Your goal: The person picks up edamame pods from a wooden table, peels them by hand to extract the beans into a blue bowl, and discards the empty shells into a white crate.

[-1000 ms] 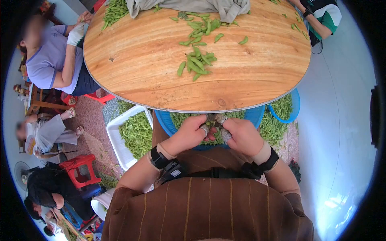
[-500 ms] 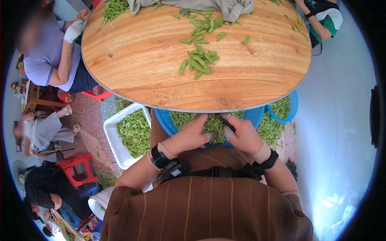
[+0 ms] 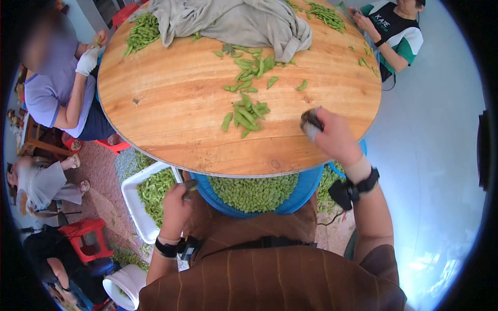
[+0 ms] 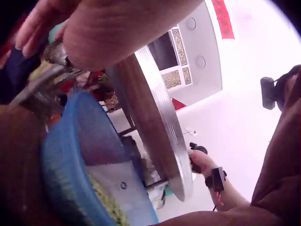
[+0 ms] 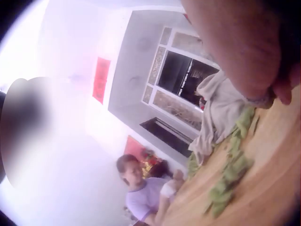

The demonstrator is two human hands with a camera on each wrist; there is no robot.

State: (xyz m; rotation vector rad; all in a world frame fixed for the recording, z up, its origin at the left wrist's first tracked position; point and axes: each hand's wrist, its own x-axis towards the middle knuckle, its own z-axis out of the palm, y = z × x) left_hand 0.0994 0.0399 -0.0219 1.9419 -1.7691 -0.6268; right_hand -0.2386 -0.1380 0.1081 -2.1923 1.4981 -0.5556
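My right hand (image 3: 337, 135) hangs over the near right part of the wooden table (image 3: 176, 124), with grey and dark coverings on its fingertips (image 3: 309, 127). Left of it lies a small pile of green soybean pods (image 3: 246, 115). Down beside the white tray (image 3: 134, 215), my left hand (image 3: 175, 211) has loosely extended fingers, their tips dark and covered. The tray contains green pods or husks (image 3: 153, 194). Between the hands, under the table's edge, a blue basin (image 3: 308, 189) in front of my lap contains shelled green beans (image 3: 254, 194).
A grey cloth (image 3: 233, 23) and more pod piles (image 3: 142, 36) cover the table's far side. People sit at the left and far right. A red stool (image 3: 85, 239) and a white bucket (image 3: 124, 282) stand at lower left. A white wall (image 3: 430, 155) bounds the right.
My hands were together over the basin and have parted. The right went up over the table, the left moved left to the tray. The head view has shifted, showing more of the table's far side.
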